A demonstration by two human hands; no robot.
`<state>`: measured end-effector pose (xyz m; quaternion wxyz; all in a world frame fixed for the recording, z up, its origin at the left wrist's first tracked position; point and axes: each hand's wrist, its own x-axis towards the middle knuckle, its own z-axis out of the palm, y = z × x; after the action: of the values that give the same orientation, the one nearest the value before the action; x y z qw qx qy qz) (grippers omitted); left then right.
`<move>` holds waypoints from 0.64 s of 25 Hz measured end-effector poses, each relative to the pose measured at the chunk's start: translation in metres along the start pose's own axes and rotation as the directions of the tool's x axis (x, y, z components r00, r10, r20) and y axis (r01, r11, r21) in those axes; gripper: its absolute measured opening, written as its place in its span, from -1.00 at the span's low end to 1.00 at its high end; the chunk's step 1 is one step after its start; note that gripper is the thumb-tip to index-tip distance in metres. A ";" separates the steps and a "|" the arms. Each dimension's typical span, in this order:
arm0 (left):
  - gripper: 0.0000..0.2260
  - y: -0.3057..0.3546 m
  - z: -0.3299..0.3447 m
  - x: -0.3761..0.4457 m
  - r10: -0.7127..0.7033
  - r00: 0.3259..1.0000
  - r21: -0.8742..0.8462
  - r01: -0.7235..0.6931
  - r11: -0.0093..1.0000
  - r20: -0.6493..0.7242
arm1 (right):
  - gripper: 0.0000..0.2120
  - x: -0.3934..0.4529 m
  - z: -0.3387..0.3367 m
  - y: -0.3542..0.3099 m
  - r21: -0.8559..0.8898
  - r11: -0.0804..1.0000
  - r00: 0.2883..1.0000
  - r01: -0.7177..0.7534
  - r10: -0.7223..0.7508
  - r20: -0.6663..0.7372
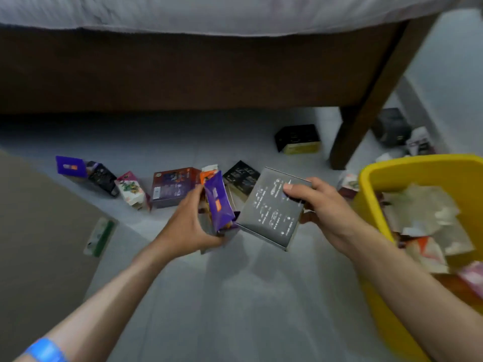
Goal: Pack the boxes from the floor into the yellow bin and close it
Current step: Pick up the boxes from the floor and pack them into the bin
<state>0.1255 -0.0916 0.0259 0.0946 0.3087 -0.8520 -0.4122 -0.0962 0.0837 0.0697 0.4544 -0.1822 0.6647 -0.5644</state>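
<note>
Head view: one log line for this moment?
left hand: holds purple box | right hand: holds grey box | yellow bin: open, part filled | floor: boxes remain

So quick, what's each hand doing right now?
Left hand: closed on a purple box.
Right hand: closed on a dark grey box.

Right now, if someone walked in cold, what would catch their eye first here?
Probably the two hands in the middle: the left hand grips a purple box, the right hand a grey box. Next, the yellow bin at right, open and already holding packages. Then the row of boxes on the floor in front of the bed.
</note>
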 end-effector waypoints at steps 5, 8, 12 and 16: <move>0.10 0.167 0.086 0.052 0.192 0.981 -0.360 -0.168 0.918 0.031 | -0.82 -0.080 -0.165 -0.053 0.177 0.952 0.934 0.248 -0.187 -0.304; 0.25 0.237 0.137 0.052 0.312 0.947 -0.397 -0.258 0.881 0.075 | -0.54 -0.128 -0.245 -0.053 0.081 0.963 0.880 0.258 -0.200 -0.430; 0.24 0.271 0.205 0.026 0.454 0.826 -0.385 -0.320 0.866 0.333 | -0.38 -0.164 -0.287 -0.010 -0.049 0.990 0.837 0.129 -0.135 -0.530; 0.22 0.252 0.237 0.002 0.407 0.737 -0.243 -0.327 0.913 0.540 | -0.32 -0.175 -0.292 0.026 -0.371 0.926 0.833 -0.067 -0.153 -0.532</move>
<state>-0.0881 0.1782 0.0654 -0.0699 -0.0130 -0.8544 -0.5147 -0.2346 0.3948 0.1010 0.1869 -0.1102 0.8579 -0.4657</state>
